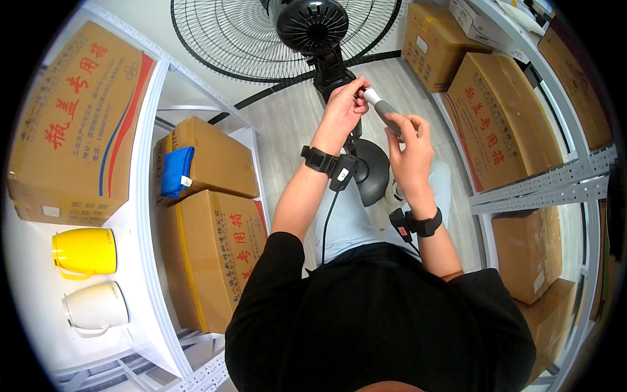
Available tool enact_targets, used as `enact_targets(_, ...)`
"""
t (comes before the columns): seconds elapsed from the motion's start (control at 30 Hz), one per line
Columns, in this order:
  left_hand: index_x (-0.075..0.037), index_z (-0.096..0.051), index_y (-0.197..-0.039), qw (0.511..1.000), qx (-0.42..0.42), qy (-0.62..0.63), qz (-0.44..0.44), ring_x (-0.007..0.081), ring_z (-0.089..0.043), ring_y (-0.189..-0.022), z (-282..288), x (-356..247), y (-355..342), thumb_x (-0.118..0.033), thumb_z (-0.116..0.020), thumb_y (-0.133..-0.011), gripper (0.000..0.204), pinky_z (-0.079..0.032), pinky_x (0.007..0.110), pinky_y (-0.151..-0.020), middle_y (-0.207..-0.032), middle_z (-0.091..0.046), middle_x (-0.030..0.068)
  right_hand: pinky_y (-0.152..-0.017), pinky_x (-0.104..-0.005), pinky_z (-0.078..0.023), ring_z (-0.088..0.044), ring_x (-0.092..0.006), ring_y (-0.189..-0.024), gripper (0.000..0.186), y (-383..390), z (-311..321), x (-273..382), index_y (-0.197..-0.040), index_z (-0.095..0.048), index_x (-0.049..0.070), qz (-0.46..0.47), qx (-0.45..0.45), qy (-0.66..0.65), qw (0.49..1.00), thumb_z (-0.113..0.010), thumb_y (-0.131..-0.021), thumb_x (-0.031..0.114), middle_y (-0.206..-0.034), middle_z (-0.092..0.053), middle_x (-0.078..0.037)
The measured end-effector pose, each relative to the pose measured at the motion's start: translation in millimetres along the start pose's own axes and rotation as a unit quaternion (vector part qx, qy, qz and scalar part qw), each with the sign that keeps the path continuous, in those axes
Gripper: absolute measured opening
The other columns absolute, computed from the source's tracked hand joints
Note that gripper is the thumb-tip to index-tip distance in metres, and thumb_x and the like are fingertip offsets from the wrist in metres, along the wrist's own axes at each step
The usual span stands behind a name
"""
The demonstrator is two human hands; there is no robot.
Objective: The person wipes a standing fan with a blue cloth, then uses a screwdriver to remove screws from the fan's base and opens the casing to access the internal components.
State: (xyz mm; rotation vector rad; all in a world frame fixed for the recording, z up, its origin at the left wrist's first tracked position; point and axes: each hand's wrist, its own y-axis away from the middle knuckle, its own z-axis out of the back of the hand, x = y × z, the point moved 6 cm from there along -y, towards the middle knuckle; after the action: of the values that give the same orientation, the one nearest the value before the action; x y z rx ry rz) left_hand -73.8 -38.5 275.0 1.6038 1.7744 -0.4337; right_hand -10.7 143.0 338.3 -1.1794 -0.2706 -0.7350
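Note:
In my right hand [413,153] is a screwdriver-like tool [386,112] with a grey handle and a white front end, held at its rear by closed fingers. It points up and left toward the neck of a black standing fan [330,75]. My left hand [345,111] is closed beside the fan's pole, its fingertips near the tool's white end. What those fingers pinch is hidden, and so is the tool's tip. Below my hands, the fan's round black base [371,173] stands on the floor between my legs.
The wire fan guard [222,39] spreads across the far side. Metal shelves with cardboard boxes [219,157] flank me on the left and right [503,117]. On the left shelf are a yellow jug [85,251], a white jug [98,306] and a blue cloth bundle [176,171].

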Motion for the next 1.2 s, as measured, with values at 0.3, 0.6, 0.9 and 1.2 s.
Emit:
enact_targets(0.3,0.002,-0.061,-0.087,1.000,-0.012,0.014,0.002,0.0062,-0.040,-0.052,6.9,2.7,-0.5,-0.019,-0.063,-0.090,0.022,-0.030,0.020,-0.044,-0.066,-0.047,-0.0011,-0.063,-0.0350,-0.052,-0.062,-0.0271,-0.077,0.030,-1.6,-2.8,-11.9,-0.108,-0.062,0.010,-0.282,0.120,-0.037,0.951,-0.072,-0.080,0.013,-0.099,-0.057,-0.015)
enact_targets(0.6,0.002,-0.061,-0.086,1.000,0.005,0.009,0.003,0.0061,-0.040,-0.052,6.6,2.5,-2.1,-0.019,-0.064,-0.089,0.021,-0.030,0.020,-0.044,-0.066,-0.047,-0.0012,-0.062,-0.0342,-0.052,-0.064,-0.0253,-0.075,0.031,1.8,-1.2,-5.1,-0.107,-0.061,0.008,-0.225,0.074,-0.068,0.969,-0.074,-0.078,0.013,-0.101,-0.056,-0.015)
enact_targets(0.9,0.001,-0.060,-0.086,1.000,0.003,0.017,0.004,0.0064,-0.040,-0.052,3.4,0.3,-2.6,-0.019,-0.064,-0.089,0.020,-0.030,0.021,-0.044,-0.066,-0.048,-0.0008,-0.060,-0.0373,-0.050,-0.064,-0.0293,-0.069,0.038,-5.1,4.8,10.6,-0.110,-0.059,0.003,-0.098,0.036,-0.069,0.992,-0.073,-0.081,0.025,-0.088,-0.065,-0.018)
enact_targets(1.2,-0.001,-0.060,-0.086,1.000,-0.011,0.017,0.020,0.0063,-0.040,-0.051,1.4,3.0,0.4,-0.020,-0.063,-0.090,0.019,-0.030,0.020,-0.043,-0.063,-0.048,-0.0023,-0.065,-0.0386,-0.050,-0.064,-0.0331,-0.071,0.034,-9.5,6.1,8.0,-0.107,-0.060,0.004,0.032,-0.017,0.036,0.999,-0.074,-0.080,0.019,-0.098,-0.065,-0.013)
